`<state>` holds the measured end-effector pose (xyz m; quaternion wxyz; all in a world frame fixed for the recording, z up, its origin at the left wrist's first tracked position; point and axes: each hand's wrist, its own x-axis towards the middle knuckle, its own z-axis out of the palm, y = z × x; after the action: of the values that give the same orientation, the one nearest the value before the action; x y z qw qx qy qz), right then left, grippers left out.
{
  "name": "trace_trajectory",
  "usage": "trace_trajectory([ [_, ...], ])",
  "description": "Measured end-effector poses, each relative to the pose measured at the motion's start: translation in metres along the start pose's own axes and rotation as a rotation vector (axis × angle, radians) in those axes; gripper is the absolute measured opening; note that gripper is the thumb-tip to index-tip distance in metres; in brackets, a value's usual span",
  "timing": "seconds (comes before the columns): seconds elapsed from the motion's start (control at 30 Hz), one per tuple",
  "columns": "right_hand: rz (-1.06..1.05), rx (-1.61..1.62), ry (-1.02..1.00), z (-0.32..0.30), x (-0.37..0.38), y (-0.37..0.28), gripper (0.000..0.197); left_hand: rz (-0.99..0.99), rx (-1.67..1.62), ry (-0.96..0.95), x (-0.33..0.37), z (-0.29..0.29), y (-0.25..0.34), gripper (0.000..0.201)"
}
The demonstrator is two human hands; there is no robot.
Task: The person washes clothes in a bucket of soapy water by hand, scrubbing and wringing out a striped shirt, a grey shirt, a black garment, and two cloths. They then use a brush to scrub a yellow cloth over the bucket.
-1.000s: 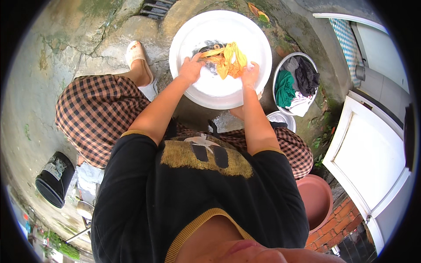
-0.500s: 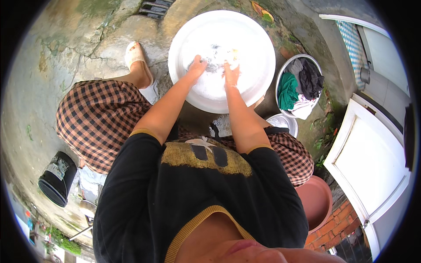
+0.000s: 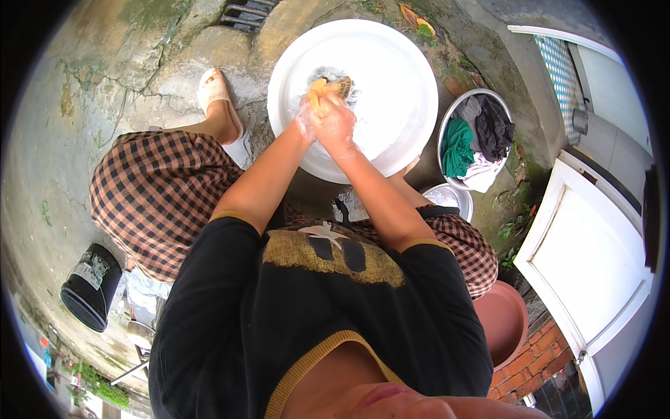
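Over the left part of a large white-silver basin [image 3: 398,133], both my hands come together around a bunched wet yellow-brown cloth [image 3: 317,89] with dark print on one end. My right hand [image 3: 333,124] is closed on it, its back toward me. Close against it, my left hand [image 3: 305,120] is wet with suds and grips the same bundle; its fingers are mostly hidden by the right hand. A dark, wet patch shows in the basin just beyond the cloth.
Right of the basin, a metal tub [image 3: 448,167] holds green, black, grey and white clothes [image 3: 458,145]. A smaller metal bowl [image 3: 453,197] and a reddish-brown basin [image 3: 504,325] sit nearer me. A black bucket [image 3: 91,286] lies at left; a drain grate [image 3: 246,14] is beyond.
My hands were apart, low in the basin. They have come together toward its left side, the right hand moving left, and now hold the yellow-brown cloth up between them.
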<state>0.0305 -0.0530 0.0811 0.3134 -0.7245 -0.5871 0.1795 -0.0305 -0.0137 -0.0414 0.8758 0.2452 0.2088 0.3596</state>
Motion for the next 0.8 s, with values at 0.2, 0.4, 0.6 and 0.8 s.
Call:
trace_trajectory([
  [0.2,0.742,0.402,0.066,-0.008,0.024,0.182,0.026,-0.380,-0.051,0.621,0.024,0.132,0.042,0.035],
  [0.4,1.012,0.901,0.497,-0.070,0.016,0.152,0.032,0.078,0.741,0.731,0.014,0.059,0.070,0.030],
  [0.6,0.515,-0.072,0.370,-0.080,-0.017,0.170,0.039,-0.367,1.450,0.614,-0.001,0.054,0.058,0.036],
  [0.8,0.179,-0.339,-0.028,-0.043,-0.022,0.130,0.037,0.007,1.942,0.244,-0.013,0.059,0.050,0.051],
])
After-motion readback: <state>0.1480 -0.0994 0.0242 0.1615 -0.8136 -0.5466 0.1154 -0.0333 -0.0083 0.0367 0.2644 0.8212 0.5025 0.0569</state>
